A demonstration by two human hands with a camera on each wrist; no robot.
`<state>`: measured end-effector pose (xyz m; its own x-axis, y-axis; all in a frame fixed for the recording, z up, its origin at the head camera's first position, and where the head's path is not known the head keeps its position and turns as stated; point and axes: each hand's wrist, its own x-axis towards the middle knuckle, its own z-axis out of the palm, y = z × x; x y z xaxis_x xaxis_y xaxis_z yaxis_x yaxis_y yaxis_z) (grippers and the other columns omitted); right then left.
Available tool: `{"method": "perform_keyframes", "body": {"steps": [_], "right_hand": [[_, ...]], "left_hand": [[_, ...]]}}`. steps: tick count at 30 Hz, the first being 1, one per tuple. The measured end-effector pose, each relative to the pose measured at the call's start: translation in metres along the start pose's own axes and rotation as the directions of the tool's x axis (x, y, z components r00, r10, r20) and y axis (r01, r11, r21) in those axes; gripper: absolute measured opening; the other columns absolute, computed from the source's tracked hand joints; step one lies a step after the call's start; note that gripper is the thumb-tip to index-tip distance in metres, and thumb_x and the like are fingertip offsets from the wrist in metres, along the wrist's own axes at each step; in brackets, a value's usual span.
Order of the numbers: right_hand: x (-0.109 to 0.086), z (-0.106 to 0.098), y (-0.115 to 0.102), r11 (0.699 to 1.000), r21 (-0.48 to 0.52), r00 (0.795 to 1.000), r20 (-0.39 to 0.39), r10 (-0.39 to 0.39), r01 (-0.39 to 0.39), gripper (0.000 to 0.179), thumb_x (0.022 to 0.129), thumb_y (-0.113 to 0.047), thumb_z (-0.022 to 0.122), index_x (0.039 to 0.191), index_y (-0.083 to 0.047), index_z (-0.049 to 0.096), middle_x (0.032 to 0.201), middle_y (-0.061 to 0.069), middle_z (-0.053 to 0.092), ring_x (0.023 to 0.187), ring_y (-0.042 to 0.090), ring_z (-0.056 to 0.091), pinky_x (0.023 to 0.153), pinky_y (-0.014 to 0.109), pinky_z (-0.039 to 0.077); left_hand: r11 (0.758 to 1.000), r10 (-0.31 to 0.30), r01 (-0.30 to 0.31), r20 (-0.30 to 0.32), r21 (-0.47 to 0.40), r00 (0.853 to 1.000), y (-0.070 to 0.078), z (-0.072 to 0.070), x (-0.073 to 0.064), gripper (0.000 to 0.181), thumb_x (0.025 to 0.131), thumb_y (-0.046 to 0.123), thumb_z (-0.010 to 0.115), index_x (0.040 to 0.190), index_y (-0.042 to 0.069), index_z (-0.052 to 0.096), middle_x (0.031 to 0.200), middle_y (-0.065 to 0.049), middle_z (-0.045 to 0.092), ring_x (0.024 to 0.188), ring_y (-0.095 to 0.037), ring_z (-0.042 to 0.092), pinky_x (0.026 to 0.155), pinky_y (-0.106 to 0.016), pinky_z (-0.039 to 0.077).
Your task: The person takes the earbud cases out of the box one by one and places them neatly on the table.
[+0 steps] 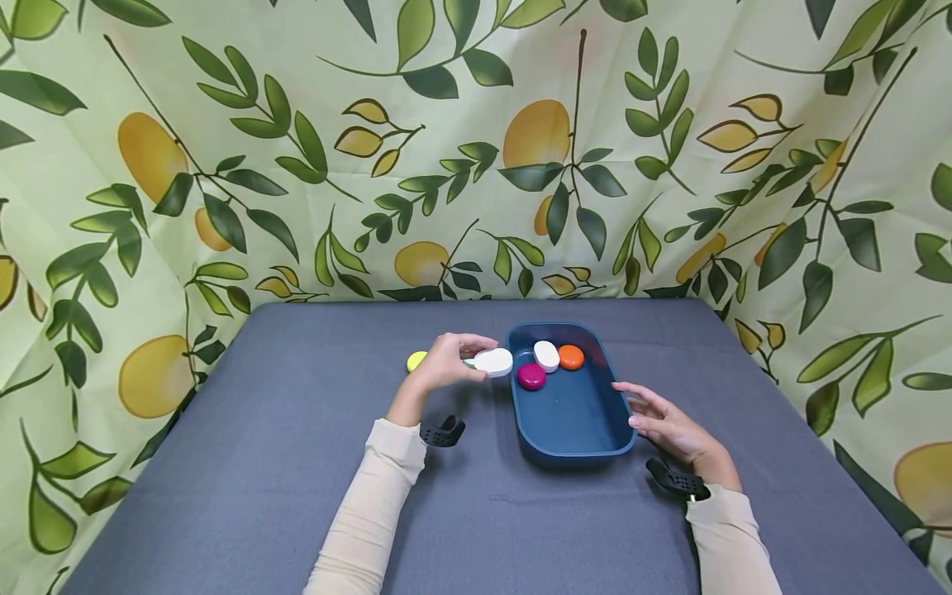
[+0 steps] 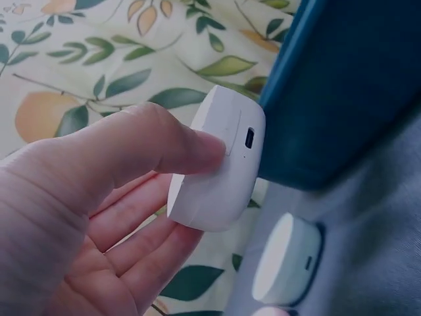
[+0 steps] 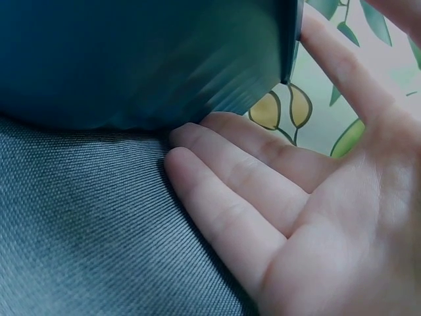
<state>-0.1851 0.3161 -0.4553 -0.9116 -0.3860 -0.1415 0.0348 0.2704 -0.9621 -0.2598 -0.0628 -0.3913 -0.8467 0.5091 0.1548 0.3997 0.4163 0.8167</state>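
Note:
My left hand (image 1: 449,361) pinches a white earbud charging case (image 1: 494,362) between thumb and fingers, just left of the blue bin (image 1: 576,430). The left wrist view shows the charging port on this case (image 2: 227,178), with my thumb across its side. Inside the bin lie a white case (image 1: 546,356), an orange rounded case (image 1: 571,357) and a magenta one (image 1: 531,377). My right hand (image 1: 673,428) rests against the bin's right side; in the right wrist view its fingers (image 3: 230,174) extend along the lower wall, one reaching up to the rim.
A yellow rounded object (image 1: 416,360) lies on the grey-blue cloth table (image 1: 260,463), partly behind my left hand. In the left wrist view a pale case (image 2: 287,260) with a port stands on the cloth beside the bin. A leaf-patterned curtain (image 1: 461,165) surrounds the table's back and sides.

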Motion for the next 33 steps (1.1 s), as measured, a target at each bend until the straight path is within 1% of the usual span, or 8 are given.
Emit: {"method": "perform_keyframes", "body": {"steps": [5,11,13,16,18,21,26,33], "right_hand": [[-0.001,0.0,0.0,1.0,-0.007,1.0,-0.001,-0.016,0.016,0.055,0.096,-0.016,0.054,0.148,-0.021,0.036,0.157,0.033,0.012,0.139,0.044,0.029,0.093,0.02,0.046],[-0.001,0.0,0.0,1.0,-0.006,1.0,0.011,-0.02,0.02,0.055,0.096,-0.017,0.054,0.148,-0.022,0.036,0.157,0.031,0.014,0.134,0.021,0.039,0.094,0.02,0.046],[0.0,0.0,0.001,1.0,0.013,0.999,0.018,-0.027,0.026,0.054,0.097,-0.016,0.053,0.147,-0.023,0.037,0.156,0.022,0.025,0.127,0.007,0.045,0.092,0.017,0.047],[0.0,-0.001,0.001,0.997,0.063,0.998,0.042,-0.056,0.053,0.053,0.097,-0.013,0.052,0.147,-0.022,0.037,0.144,-0.004,0.041,0.115,-0.009,0.05,0.091,0.014,0.048],[0.0,-0.002,0.001,0.993,0.097,0.995,0.058,-0.078,0.072,0.052,0.097,-0.011,0.052,0.146,-0.022,0.038,0.132,-0.019,0.045,0.112,-0.011,0.052,0.09,0.013,0.049],[0.0,-0.003,0.002,0.989,0.119,0.992,0.074,-0.097,0.088,0.052,0.097,-0.009,0.051,0.145,-0.024,0.039,0.126,-0.027,0.046,0.113,-0.011,0.052,0.09,0.013,0.049],[0.0,-0.002,0.003,0.991,0.109,0.993,0.068,-0.091,0.084,0.051,0.097,-0.01,0.051,0.145,-0.025,0.04,0.126,-0.027,0.044,0.113,-0.011,0.052,0.09,0.014,0.049],[0.002,-0.004,0.004,0.985,0.125,0.988,0.089,-0.13,0.118,0.05,0.098,-0.009,0.05,0.144,-0.025,0.04,0.128,-0.026,0.049,0.113,-0.008,0.054,0.09,0.014,0.05]], "left_hand": [[1.0,-0.023,0.023,0.027,0.017,0.999,-0.011,0.002,-0.005,0.047,0.076,-0.002,0.074,0.122,-0.005,0.063,0.124,-0.021,0.066,0.115,-0.031,0.064,0.102,-0.038,0.051],[0.997,-0.044,0.042,0.032,0.059,0.999,-0.022,0.007,-0.007,0.045,0.075,-0.002,0.075,0.118,-0.006,0.065,0.122,-0.022,0.067,0.114,-0.031,0.065,0.101,-0.037,0.052],[0.996,-0.063,0.061,0.031,0.068,0.997,-0.026,0.008,-0.006,0.045,0.074,-0.003,0.075,0.118,-0.005,0.065,0.121,-0.022,0.067,0.114,-0.031,0.065,0.101,-0.038,0.052],[0.993,-0.082,0.08,0.03,0.086,0.996,-0.032,0.01,-0.005,0.045,0.074,-0.004,0.075,0.117,-0.004,0.066,0.12,-0.021,0.068,0.113,-0.03,0.065,0.101,-0.038,0.052],[0.99,-0.084,0.081,0.03,0.113,0.996,-0.036,0.012,-0.005,0.044,0.073,-0.004,0.075,0.117,-0.004,0.067,0.119,-0.02,0.069,0.112,-0.03,0.066,0.1,-0.038,0.052],[0.986,-0.066,0.06,0.034,0.157,0.997,-0.039,0.014,-0.004,0.043,0.072,-0.005,0.076,0.114,-0.005,0.067,0.116,-0.02,0.07,0.108,-0.029,0.067,0.098,-0.037,0.053],[0.978,-0.036,0.027,0.044,0.205,0.998,-0.04,0.014,-0.004,0.043,0.071,-0.005,0.076,0.113,-0.006,0.068,0.114,-0.02,0.071,0.107,-0.029,0.067,0.097,-0.037,0.054],[0.975,-0.073,0.063,0.043,0.213,0.996,-0.038,0.013,-0.004,0.045,0.073,-0.006,0.075,0.117,-0.004,0.066,0.118,-0.019,0.07,0.111,-0.029,0.066,0.099,-0.038,0.052]]}}
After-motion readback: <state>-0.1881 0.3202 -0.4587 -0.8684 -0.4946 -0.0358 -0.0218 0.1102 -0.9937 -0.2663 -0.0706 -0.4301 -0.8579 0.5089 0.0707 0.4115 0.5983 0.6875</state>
